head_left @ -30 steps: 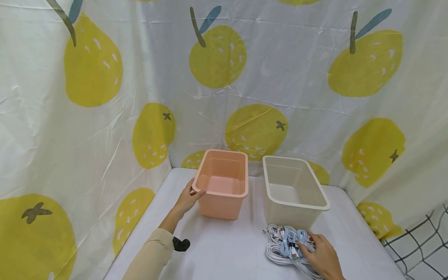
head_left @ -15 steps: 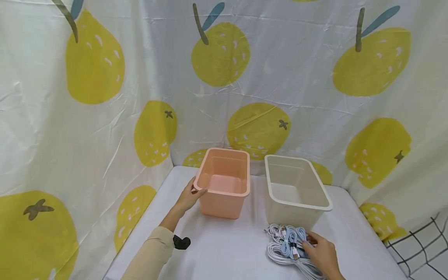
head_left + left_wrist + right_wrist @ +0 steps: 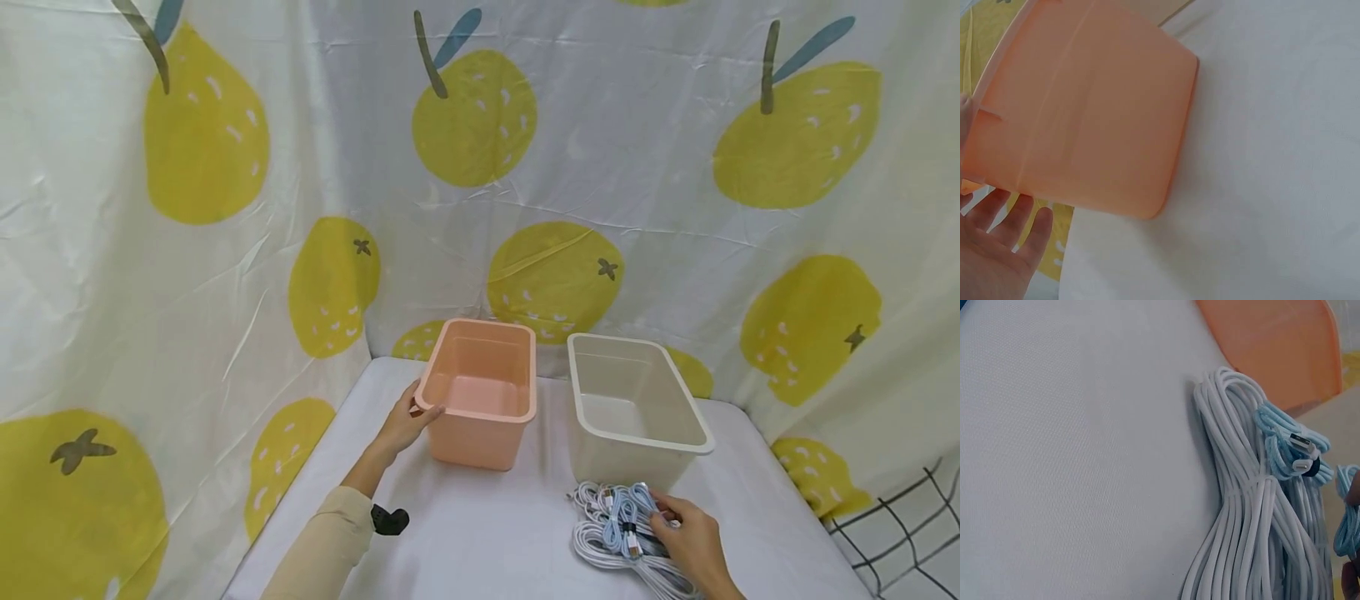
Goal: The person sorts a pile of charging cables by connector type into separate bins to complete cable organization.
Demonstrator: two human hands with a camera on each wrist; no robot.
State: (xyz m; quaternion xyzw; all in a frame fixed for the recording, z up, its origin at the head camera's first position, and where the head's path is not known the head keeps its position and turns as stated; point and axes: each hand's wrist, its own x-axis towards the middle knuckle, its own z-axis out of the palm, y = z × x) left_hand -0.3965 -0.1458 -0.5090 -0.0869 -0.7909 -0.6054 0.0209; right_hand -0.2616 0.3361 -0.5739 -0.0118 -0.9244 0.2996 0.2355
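My left hand [image 3: 399, 425] grips the orange plastic bin [image 3: 474, 437] by its near left corner, thumb over the rim. In the left wrist view, fingers [image 3: 1007, 219] lie under that rim. On the right, my right hand [image 3: 692, 537] pinches a coiled light blue cable [image 3: 642, 498] at the pile's far right side. The right wrist view shows this blue coil [image 3: 1347, 519] between fingertips at its right edge. Another light blue cable [image 3: 1282, 440], tied with a black strap and showing its plugs, lies on large bundles of white cable [image 3: 1235, 506].
A cream bin [image 3: 630, 458] stands right of the orange one, just behind the cables. Both bins sit on a white-covered table [image 3: 480, 533]. A fruit-patterned curtain [image 3: 450, 233] hangs behind and at the sides. Black wire grid [image 3: 900, 517] shows at the lower right.
My right fingers have shifted onto the right-hand blue cable coil and now pinch it, tipping it up slightly. My left hand keeps its grip on the orange bin.
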